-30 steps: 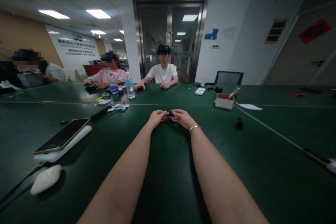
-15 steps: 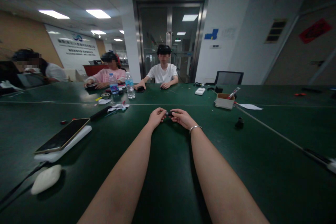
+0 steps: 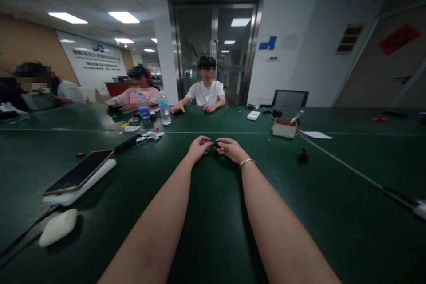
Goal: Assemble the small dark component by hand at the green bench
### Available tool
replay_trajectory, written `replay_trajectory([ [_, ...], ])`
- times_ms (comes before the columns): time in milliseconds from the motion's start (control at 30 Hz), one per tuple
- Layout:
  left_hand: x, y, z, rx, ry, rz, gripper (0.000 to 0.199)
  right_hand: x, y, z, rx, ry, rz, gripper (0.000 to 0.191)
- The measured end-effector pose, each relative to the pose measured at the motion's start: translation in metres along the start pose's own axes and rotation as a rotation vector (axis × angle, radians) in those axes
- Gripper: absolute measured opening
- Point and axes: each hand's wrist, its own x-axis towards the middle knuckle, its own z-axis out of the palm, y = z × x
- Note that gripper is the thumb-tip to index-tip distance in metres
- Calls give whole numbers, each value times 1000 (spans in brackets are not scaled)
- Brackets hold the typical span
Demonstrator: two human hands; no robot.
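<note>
Just past the middle of the green table (image 3: 213, 213), both my arms reach forward and my hands almost meet. Between them is a small black piece with a lighter grey end (image 3: 215, 143), too small to name. My right hand (image 3: 231, 148), with a silver bracelet at its wrist, pinches the black part. The fingertips of my left hand (image 3: 199, 147) are closed at the grey end. Fingers cover much of the piece. Off to the right, a small black object (image 3: 303, 155) stands apart on the table.
On the left a phone (image 3: 81, 171) rests on a white box, near a pale rounded object (image 3: 59, 227). Bottles (image 3: 164, 108) and paper scraps lie farther back. At right is an open box (image 3: 284, 128). Several people sit beyond, one directly opposite (image 3: 207, 91).
My hands stay in nearly the same place, still closed at the small black piece. The view has shifted very slightly.
</note>
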Motion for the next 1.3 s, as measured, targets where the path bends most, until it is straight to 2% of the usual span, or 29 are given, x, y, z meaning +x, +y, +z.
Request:
replay_trajectory([
  [567,-2,4,0,1,-17,-41,21,0,0,1,-2,11,-2,13],
  [700,-1,4,1,23,7,-27,23,-1,-1,1,-4,5,-2,12],
  [1300,-1,2,0,31,-17,-22,20,1,0,1,5,11,-5,12],
])
